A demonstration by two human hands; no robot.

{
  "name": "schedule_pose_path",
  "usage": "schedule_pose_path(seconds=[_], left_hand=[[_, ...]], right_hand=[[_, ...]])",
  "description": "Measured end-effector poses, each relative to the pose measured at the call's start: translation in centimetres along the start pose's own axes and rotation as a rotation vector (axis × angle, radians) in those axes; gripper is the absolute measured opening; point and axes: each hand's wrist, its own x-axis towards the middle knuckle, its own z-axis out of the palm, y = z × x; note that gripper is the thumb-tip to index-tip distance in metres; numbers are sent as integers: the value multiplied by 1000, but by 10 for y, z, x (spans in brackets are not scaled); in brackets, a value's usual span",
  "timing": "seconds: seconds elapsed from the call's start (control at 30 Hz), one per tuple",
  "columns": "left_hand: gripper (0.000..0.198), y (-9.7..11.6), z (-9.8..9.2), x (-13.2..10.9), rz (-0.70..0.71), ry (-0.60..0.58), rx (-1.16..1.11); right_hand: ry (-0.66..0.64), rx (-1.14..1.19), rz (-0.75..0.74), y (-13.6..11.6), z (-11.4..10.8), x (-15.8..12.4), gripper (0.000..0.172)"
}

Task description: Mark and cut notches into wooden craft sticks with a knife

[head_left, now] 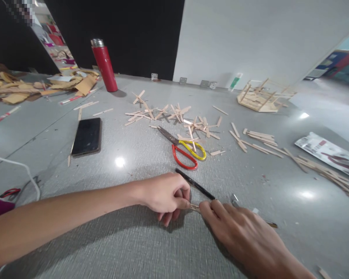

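Note:
My left hand (167,193) is closed in a pinch on the left end of a short wooden craft stick (195,208). The fingers of my right hand (240,228) are closed over the stick's other end, so only a small part of it shows between the hands. Just beyond my fingers lies a black pen (196,184), partly behind the right hand. Farther off, scissors (182,149) with one red and one yellow handle rest on the grey table. Past the right hand pokes the end of a thin dark and yellowish object (272,224), mostly hidden.
Loose craft sticks (177,112) are scattered past the scissors, with longer sticks (331,174) at right. A phone (87,136) and a red flask (104,68) stand left. At back right is a wooden stick frame (263,97); a white packet (328,153) lies nearer.

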Motion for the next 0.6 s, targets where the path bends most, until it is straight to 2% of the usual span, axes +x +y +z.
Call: schedule_pose_path(seconds=[0.17,0.37,0.53,0.6], left_hand=[[19,0,-1,-1,2,-7,-9],[18,0,-2,0,1,-7,-12],[21,-1,-4,4,5,-46,-25],[23,-2,-5,4,16,-54,-31]], right_hand=[[-39,39,-7,3,2,2,31],[-19,31,-22,2,6,0,33],[53,-19,29,4,-7,3,40],[40,26,12,7,-15,3,36]])
